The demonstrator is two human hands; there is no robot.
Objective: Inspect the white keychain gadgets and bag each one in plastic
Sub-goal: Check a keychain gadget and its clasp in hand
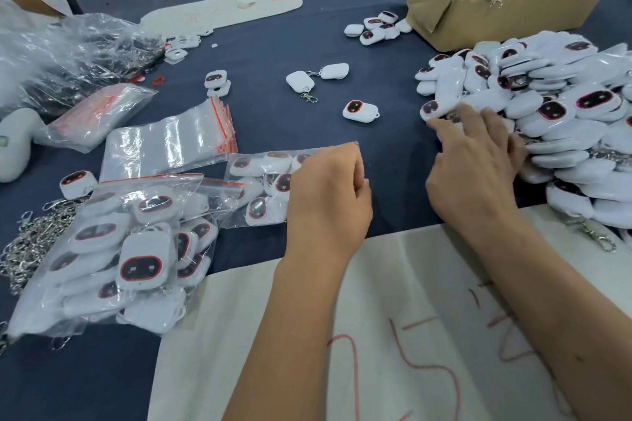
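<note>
A big heap of white keychain gadgets (pixel 554 106) with dark oval faces lies at the right. My right hand (pixel 478 161) reaches into the heap's near left edge, fingers spread over the gadgets; what they hold is hidden. My left hand (pixel 328 195) has curled fingers and pinches the right edge of a clear plastic bag (pixel 263 184) that holds several gadgets. A fuller bag of gadgets (pixel 130 249) lies at the lower left. Empty zip bags (pixel 171 143) with red seals are stacked behind it.
A cardboard box (pixel 478 10) with a red sign stands at the back right. Loose gadgets (pixel 360 109) dot the blue table. Metal chains (pixel 30 239) pile at the left edge, crumpled plastic (pixel 68 51) beyond. White paper (pixel 376 335) with red marks lies under my forearms.
</note>
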